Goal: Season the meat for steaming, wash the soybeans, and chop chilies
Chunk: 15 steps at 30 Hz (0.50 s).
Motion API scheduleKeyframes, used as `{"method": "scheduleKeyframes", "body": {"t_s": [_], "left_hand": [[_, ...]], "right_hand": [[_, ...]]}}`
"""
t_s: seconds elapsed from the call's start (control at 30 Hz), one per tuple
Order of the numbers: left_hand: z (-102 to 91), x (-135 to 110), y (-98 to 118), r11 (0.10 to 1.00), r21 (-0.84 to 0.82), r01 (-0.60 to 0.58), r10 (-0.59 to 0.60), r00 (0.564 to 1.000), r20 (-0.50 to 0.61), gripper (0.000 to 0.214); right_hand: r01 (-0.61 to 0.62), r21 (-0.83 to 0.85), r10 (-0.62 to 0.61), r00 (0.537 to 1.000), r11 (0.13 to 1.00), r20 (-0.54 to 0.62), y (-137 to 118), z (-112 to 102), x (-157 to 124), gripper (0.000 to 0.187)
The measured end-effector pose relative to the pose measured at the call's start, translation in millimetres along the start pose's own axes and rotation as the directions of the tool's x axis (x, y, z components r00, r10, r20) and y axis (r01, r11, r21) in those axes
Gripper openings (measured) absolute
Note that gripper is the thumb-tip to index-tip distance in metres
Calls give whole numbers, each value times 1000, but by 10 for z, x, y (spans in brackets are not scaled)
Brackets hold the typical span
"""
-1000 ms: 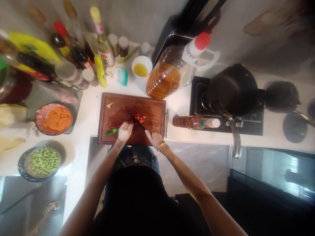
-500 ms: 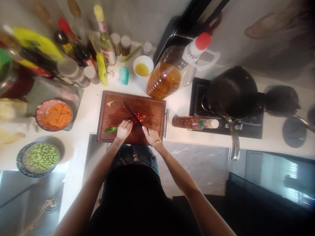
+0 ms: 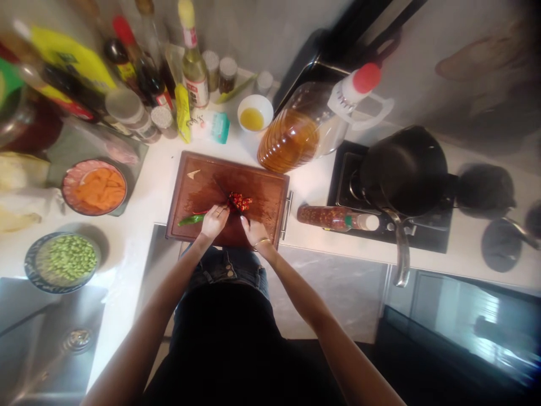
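Note:
On the brown wooden cutting board (image 3: 260,183), my right hand (image 3: 255,231) is closed around the handle of a dark-bladed kitchen knife (image 3: 224,189). The blade points up and to the left, right beside the fingertips of my left hand (image 3: 214,222). Those fingers are bent and pressed down on a red chili pepper (image 3: 199,213), mostly hidden under them. Chopped red chili (image 3: 240,201) lies in a small heap to the right of the blade. A green chili pepper (image 3: 191,219) rests on the board just left of my left hand.
An oil jug (image 3: 291,138) and a small bowl of yellow liquid (image 3: 252,118) stand behind the board. To the right are a chili-flake bottle (image 3: 323,217) and a pot (image 3: 406,169) on the stove. Left are bowls of sliced carrot (image 3: 99,189) and green beans (image 3: 70,257).
The camera view has shifted and tilted slightly. Both hands keep their places over the board, and the knife blade now shows as a thinner line close to the left fingertips.

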<state>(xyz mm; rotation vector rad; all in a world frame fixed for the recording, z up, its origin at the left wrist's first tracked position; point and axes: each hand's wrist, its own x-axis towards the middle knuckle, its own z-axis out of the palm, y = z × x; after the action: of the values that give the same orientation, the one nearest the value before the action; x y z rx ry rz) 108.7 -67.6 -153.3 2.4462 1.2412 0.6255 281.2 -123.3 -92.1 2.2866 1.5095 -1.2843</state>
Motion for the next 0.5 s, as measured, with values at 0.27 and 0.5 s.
{"method": "scheduleKeyframes", "body": {"t_s": [0.27,0.5], "left_hand": [[-104,22,73,998,33,52,-50,998,-43,28],[-173,-63,46,998,36,60,-58,996,-67,20]], "right_hand": [[32,59,-24,992,998,-126,54,10,-33,55],[32,-6,-33,998,999,-61,55,-130,-244,57]]}}
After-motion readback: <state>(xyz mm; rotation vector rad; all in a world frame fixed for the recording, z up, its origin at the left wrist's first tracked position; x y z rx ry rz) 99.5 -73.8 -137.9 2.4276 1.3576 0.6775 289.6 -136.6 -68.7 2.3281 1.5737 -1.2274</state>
